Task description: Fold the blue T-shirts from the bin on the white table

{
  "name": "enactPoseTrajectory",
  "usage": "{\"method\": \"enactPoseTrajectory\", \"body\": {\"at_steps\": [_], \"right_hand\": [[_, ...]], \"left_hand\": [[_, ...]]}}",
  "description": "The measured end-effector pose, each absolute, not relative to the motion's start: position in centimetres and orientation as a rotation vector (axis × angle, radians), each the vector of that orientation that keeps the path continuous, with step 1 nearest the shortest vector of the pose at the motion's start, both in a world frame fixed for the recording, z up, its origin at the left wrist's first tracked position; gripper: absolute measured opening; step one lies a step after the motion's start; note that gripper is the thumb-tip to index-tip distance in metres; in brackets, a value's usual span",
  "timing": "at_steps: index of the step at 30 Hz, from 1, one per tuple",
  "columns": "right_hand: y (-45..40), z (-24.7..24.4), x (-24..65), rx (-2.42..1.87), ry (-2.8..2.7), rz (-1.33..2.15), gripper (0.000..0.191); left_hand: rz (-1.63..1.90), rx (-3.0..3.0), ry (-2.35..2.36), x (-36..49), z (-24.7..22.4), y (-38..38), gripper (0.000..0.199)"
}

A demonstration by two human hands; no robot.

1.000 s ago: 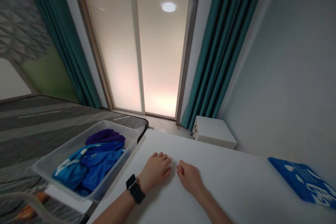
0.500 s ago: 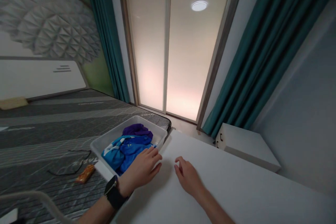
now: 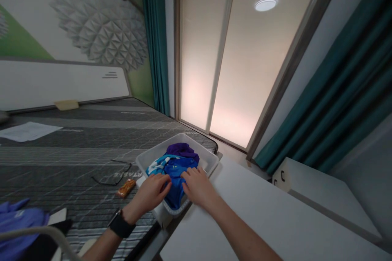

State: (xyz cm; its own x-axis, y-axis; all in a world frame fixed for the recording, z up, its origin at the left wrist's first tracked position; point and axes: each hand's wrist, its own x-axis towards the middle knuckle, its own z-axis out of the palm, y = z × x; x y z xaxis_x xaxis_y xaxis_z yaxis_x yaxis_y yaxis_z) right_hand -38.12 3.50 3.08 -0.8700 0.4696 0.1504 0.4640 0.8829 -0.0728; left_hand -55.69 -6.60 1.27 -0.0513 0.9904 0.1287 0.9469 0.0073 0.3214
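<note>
A translucent white plastic bin (image 3: 147,155) holds crumpled clothes: a blue garment (image 3: 176,191) in front, a light-blue and white piece (image 3: 157,165) at its left and a purple one (image 3: 182,149) behind. My left hand (image 3: 153,189), with a black watch (image 3: 121,223) on the wrist, is at the bin's near left side, its fingers curled onto the blue garment. From the right, my right hand (image 3: 197,185) reaches over the rim, fingers bent into the same blue cloth. Both sets of fingertips are partly hidden against the fabric.
The bin stands at the corner between a striped mattress (image 3: 92,151) and a white tabletop (image 3: 245,212). Glasses (image 3: 113,181), an orange packet (image 3: 126,188), paper (image 3: 29,131) and a purple garment (image 3: 21,222) lie on the mattress. A white cabinet (image 3: 324,195) stands at the right.
My hands have moved from above the tabletop and the bin's near edge onto the clothes in the bin, and now grip the blue garment. The view has turned left.
</note>
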Motion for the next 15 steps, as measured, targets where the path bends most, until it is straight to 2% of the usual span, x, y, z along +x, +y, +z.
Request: {"method": "enactPoseTrajectory", "body": {"at_steps": [2,6,8,11,15], "right_hand": [[3.6,2.6,-40.0,-0.778,-2.986,0.058,0.03],[3.9,0.9,-42.5,-0.902,-3.091,0.089,0.07],[4.2,0.4,-43.0,-0.985,-3.124,0.093,0.082],[4.7,0.3,-43.2,-1.098,-3.162,0.137,0.077],[5.1,1.3,-42.6,-1.077,-3.168,0.243,0.046]], "left_hand": [[0.524,2.032,2.125,-55.8,0.9,-6.7,0.026],[0.554,2.019,2.125,-55.8,0.6,-6.7,0.026],[0.555,2.032,2.118,-55.9,0.6,-6.7,0.026],[0.576,2.041,2.11,-55.9,0.4,-6.7,0.028],[0.6,2.014,2.107,-56.0,0.0,-6.7,0.026]]}}
